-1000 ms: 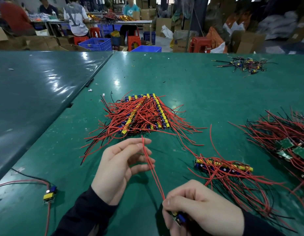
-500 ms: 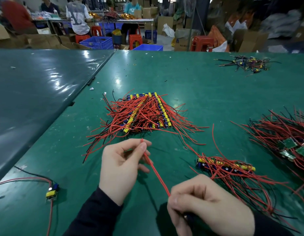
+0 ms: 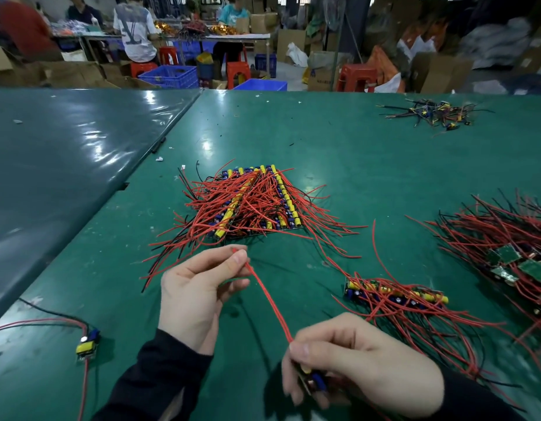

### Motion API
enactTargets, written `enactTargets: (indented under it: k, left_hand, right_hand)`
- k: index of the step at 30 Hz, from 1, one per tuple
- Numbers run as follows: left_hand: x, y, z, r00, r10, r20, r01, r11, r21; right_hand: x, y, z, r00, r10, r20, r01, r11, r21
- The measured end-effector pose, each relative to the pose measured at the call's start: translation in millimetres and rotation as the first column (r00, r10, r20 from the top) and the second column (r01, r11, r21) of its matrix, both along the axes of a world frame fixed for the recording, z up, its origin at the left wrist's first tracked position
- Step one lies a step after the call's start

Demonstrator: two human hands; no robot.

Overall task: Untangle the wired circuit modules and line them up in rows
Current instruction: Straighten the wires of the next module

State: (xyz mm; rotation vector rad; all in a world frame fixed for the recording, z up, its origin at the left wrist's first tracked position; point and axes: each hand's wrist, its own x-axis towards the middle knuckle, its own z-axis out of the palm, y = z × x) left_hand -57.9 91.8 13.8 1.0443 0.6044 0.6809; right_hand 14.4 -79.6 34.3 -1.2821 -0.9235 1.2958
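Two hands work one module point(image 3: 314, 382) above the bench's point(image 3: 369, 165) near edge: your right hand point(image 3: 363, 363) grips its board, your left hand point(image 3: 199, 294) pinches the far end of its red wire point(image 3: 267, 296), pulled taut btwn them. The stacked rows point(image 3: 254, 203) lie mid-bench, a short row point(image 3: 395, 294) w/ loose leads toward the right edge, a tangled pile point(image 3: 512, 256) at the right edge, a single module point(image 3: 87, 344) near the left edge.
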Motion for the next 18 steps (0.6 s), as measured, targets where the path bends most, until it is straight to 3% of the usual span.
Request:
enactTargets:
  k: [3, 5, 7, 11, 13, 16, 18]
  left_hand:
    - [2, -1, -5, 1.0, -0.015, 0.006, 0.016, 1.0, -0.01]
    - [4, -4, -7, 0.991, -0.136, 0.008, 0.136, 0.978, -0.16]
    - [4, -10, -6, 0.938, -0.343, -0.052, 0.319, 0.912, -0.258]
    - [-1, -18, -2, 0.621, -0.776, -0.107, 0.727, 0.622, -0.293]
    - [-5, -17, 1, 0.52, -0.847, -0.108, 0.814, 0.53, -0.237]
    - [-5, -12, 2, 0.616, -0.782, -0.098, 0.761, 0.622, -0.184]
    - [-6, -3, 5, 0.694, -0.718, -0.052, 0.689, 0.683, -0.241]
  right_hand:
    - [1, 0, -7, 0.996, -0.093, 0.014, 0.093, 0.995, -0.024]
    - [1, 2, -10, 0.967, -0.24, -0.086, 0.238, 0.971, -0.03]
    - [3, 4, -12, 0.882, -0.452, -0.136, 0.457, 0.889, 0.009]
    - [8, 5, -15, 0.665, -0.71, -0.231, 0.738, 0.673, 0.053]
    - [10, 6, -14, 0.604, -0.75, -0.268, 0.787, 0.616, 0.05]
    - [11, 5, -13, 0.609, -0.743, -0.277, 0.785, 0.614, 0.08]
    - [10, 4, -13, 0.638, -0.731, -0.242, 0.767, 0.631, 0.117]
